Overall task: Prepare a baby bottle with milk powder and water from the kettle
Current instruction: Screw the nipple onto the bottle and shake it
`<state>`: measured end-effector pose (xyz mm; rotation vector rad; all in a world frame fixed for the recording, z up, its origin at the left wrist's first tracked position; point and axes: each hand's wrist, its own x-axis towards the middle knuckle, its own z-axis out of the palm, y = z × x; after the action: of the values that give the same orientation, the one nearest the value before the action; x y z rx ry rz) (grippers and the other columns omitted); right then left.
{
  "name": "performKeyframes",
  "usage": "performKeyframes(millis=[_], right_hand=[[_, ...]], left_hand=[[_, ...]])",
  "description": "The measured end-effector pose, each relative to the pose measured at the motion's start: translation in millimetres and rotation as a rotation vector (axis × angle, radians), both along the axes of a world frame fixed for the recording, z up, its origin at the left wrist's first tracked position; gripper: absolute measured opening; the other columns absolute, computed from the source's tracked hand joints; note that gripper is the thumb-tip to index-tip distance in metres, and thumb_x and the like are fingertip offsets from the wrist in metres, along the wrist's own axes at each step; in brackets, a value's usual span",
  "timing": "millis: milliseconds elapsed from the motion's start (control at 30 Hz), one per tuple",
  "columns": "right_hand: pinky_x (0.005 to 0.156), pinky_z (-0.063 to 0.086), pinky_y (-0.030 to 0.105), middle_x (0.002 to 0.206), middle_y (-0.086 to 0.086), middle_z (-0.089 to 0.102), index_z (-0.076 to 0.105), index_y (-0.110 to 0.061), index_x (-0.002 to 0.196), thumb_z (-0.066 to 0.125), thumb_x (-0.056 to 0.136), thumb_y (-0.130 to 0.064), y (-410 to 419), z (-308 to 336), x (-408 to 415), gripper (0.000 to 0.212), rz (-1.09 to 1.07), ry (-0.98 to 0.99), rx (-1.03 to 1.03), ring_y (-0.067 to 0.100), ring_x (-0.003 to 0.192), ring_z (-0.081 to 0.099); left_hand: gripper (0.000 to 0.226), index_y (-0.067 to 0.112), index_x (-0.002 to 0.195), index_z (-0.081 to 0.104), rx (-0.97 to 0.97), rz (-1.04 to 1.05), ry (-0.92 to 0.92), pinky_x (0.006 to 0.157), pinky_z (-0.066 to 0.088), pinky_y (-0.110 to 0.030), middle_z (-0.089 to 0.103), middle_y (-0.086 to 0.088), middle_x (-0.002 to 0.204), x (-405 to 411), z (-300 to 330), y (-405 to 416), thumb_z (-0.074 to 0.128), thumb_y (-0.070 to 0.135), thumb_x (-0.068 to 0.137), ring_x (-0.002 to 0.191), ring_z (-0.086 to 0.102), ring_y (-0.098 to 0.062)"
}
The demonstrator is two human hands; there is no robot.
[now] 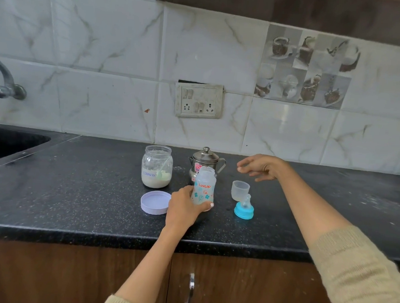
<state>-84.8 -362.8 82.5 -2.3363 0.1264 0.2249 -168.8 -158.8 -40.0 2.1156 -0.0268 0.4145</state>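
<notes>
Holding the bottle [203,186] upright on the tabletop [75,190], your left hand [186,206] wraps its base; the kettle [204,161] sits at 12 o'clock behind, your right hand [261,166] hovering with relaxed, empty fingers

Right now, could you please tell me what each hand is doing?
Left hand: closed around the baby bottle, holding it on the counter.
Right hand: open, empty, in the air beside the kettle.
</notes>
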Motion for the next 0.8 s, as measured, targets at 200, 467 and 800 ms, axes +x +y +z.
performKeyframes(millis=[200, 467, 800], right_hand=[[0.101, 0.042, 0.037, 0.142, 0.009, 0.045, 0.052, -0.015, 0.131, 0.073, 0.08, -0.021, -8, -21, -31, 0.056, -0.045, -0.02, -0.05, 0.026, 0.126, 0.045], [0.096, 0.045, 0.038, 0.143, 0.01, 0.042, 0.047, -0.017, 0.135, 0.072, 0.08, -0.033, -18, -41, -50, 0.062, -0.038, -0.035, 0.036, 0.027, 0.122, 0.048], [0.064, 0.058, 0.027, 0.118, 0.011, 0.062, 0.063, -0.013, 0.099, 0.069, 0.083, -0.023, -17, -49, -53, 0.019, 0.074, -0.079, 0.053, 0.015, 0.081, 0.066]], left_hand=[[0.074, 0.011, 0.131, 0.047, 0.006, -0.005, 0.013, 0.091, 0.048, -0.037, 0.054, -0.008, 0.133, -2, 2, 0, 0.077, 0.039, 0.07, 0.119, 0.053, -0.022], [0.071, 0.01, 0.127, 0.05, 0.012, 0.004, 0.004, 0.088, 0.049, -0.037, 0.056, -0.009, 0.129, -2, 0, 0, 0.078, 0.04, 0.069, 0.116, 0.055, -0.024], [0.07, 0.01, 0.127, 0.051, 0.009, 0.002, -0.006, 0.088, 0.049, -0.036, 0.057, -0.009, 0.128, 3, -2, 0, 0.078, 0.038, 0.069, 0.115, 0.056, -0.023]])
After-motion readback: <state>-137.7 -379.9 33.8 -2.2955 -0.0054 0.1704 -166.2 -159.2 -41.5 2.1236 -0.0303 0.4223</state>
